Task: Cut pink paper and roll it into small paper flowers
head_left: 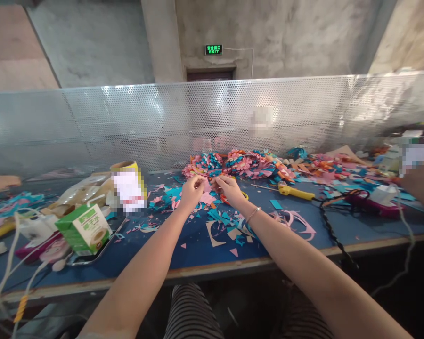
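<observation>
My left hand and my right hand meet over the blue table, both pinched on a small pink paper piece between them. A bracelet circles my right wrist. Just beyond my fingers lies a heap of pink, blue and orange cut paper flowers. Paper scraps in pink, blue and cream litter the table under my forearms.
A green drink carton stands on a phone at the left, beside a yellow roll and white cables. A yellow-handled tool and a black cable lie right. Another person's arm reaches in at far right. A perforated metal screen backs the table.
</observation>
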Tool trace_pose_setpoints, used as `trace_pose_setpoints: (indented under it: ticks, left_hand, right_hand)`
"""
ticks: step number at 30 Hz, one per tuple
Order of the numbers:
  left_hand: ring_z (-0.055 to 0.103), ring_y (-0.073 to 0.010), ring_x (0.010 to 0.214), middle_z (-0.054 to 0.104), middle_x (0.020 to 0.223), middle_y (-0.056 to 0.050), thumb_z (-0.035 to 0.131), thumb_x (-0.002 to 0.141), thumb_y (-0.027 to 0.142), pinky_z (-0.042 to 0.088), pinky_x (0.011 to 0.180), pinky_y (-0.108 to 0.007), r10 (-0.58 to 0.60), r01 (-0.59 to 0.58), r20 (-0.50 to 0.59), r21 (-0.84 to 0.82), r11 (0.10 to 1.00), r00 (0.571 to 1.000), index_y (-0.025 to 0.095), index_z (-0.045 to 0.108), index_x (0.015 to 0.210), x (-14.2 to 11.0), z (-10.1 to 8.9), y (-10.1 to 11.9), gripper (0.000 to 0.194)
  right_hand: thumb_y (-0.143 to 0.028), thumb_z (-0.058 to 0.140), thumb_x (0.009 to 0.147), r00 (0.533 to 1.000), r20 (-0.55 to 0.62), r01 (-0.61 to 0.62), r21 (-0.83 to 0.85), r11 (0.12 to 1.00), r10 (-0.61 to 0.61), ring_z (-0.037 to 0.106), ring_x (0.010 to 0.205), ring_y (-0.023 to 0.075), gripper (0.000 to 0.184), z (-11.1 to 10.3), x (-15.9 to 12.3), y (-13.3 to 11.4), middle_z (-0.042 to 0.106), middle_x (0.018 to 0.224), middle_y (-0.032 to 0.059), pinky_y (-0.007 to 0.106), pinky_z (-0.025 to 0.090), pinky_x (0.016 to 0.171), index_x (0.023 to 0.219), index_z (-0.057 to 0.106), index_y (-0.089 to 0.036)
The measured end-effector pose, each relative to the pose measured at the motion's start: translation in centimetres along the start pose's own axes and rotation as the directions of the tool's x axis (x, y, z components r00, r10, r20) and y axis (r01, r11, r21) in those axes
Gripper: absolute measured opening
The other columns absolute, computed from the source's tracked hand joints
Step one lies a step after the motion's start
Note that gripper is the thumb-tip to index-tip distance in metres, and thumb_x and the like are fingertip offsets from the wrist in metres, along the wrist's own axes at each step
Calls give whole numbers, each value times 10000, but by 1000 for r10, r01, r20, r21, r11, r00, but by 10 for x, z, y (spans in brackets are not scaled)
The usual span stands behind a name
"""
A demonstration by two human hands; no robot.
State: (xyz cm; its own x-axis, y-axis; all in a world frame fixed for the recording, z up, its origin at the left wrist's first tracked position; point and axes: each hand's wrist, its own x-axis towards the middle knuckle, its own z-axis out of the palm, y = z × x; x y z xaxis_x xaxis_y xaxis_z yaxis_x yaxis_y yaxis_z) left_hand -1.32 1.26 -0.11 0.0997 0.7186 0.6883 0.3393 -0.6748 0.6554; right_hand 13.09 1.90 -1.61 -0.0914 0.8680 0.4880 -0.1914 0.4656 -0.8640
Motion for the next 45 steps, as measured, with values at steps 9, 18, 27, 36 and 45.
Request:
trace_pose_setpoints:
  ticks: [9,18,27,36,45]
  left_hand:
    - [556,-147,676,620,745,-35,527,724,244,433,623,-254,124,-126,32,66,990,992,191,611,718,-3,-2,13,99]
    - [555,-147,679,613,739,-33,541,720,266,429,623,-253,100,-101,32,49,994,994,194,619,716,-2,-1,9,106]
    - [538,-141,637,609,702,-24,516,740,276,407,609,-251,60,-59,-25,35,998,998,180,607,735,-1,0,7,133]
    - [523,-137,652,591,694,-27,499,759,316,396,621,-246,40,-40,-47,-3,999,998,161,594,740,-1,0,5,183]
    - [508,-118,626,566,669,-9,468,767,242,396,610,-231,58,-53,-62,72,996,996,161,560,724,0,1,2,130]
  right_hand:
    - [-519,582,643,999,40,-26,62,998,24,490,514,98,340,2,-1,0,539,574,-10,231,407,503,651,575,-180]
    - [-509,603,625,996,63,-73,137,988,65,481,504,86,341,2,-2,0,539,576,-15,221,385,491,683,585,-173]
    - [-471,638,615,991,101,-104,216,971,84,478,513,70,321,4,-5,-7,529,604,-19,204,390,485,721,599,-171]
    - [-392,659,637,981,166,-150,301,942,103,500,547,67,267,3,-7,-10,544,643,-17,201,406,511,794,630,-179]
    - [-370,655,648,975,196,-164,322,932,104,511,553,66,259,3,-8,-8,535,653,-18,195,387,496,823,630,-181]
